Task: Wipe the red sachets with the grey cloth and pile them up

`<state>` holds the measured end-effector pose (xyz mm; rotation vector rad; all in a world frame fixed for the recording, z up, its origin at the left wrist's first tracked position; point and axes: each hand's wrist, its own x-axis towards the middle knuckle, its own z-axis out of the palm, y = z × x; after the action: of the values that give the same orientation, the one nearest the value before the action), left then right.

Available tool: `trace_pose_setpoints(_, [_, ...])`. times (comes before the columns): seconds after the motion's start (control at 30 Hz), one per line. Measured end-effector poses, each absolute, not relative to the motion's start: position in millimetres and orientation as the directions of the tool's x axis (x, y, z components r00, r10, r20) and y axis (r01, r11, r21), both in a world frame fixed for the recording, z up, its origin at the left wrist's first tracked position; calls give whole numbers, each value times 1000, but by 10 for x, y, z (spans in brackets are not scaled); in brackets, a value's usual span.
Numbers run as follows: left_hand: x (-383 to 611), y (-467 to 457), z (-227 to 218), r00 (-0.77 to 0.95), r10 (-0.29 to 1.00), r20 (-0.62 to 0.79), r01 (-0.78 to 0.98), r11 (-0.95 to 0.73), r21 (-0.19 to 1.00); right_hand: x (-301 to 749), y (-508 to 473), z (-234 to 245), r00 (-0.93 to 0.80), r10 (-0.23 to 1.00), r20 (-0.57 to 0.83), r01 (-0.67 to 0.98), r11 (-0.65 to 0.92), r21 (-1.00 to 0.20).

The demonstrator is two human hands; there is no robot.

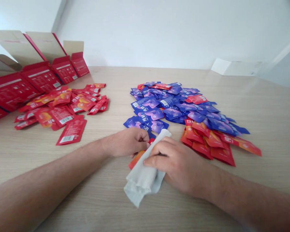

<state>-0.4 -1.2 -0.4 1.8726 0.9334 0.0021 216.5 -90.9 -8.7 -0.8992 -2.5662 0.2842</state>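
Head view: what is the work centred on, and where?
White folded bundle [141,175], cloth-like, tilted over the near-middle part of the table [106,199], well short of the far edge. Right hand [178,162] clamped on it, thumb and fingers over its upper face. One orange-red packet [134,160] shows partly from beneath, at the bundle's left side.

Left hand?
Left hand [127,141] just beside the bundle, fingers curled at the packet. Cannot tell whether they pinch it; contact hidden.

Nearest surroundings?
Blue-purple packets [149,114] in a spread heap beyond the hands, toward the far edge; a few red ones lie on top. Red packets [214,141] form a smaller group at the heap's near right, beyond the right hand.

Farther out?
Table's left side: a loose pile of red packets with barcodes [65,109]. Behind it, red boxes [41,77] in a row running toward the far edge, flaps raised. White folded card [234,67] at the far edge, right part, near the wall [159,32].
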Motion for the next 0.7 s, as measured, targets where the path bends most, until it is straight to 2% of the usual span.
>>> trace_pose_setpoints(0.1, [-6, -12, -10, 696, 607, -385, 599, -195, 777, 2166, -921, -80, -740, 600, 305, 520, 797, -307])
trace_pose_setpoints(0.27, [-2, -21, -16, 691, 605, -397, 603, -179, 777, 2195, -871, -108, -642, 700, 315, 607, 714, -350])
trace_pose_setpoints(0.43, [-4, -23, 6, 697, 610, -377, 594, -198, 780, 2160, -919, -71, -728, 618, 295, 533, 782, -323])
trace_pose_setpoints(0.6, [-2, -26, 0, 693, 603, -395, 602, -183, 777, 2191, -879, -96, -639, 703, 311, 610, 710, -351])
trace_pose_setpoints(0.7, [0, -26, -3, 700, 601, -385, 594, -192, 781, 2179, -898, -92, -686, 666, 294, 576, 743, -340])
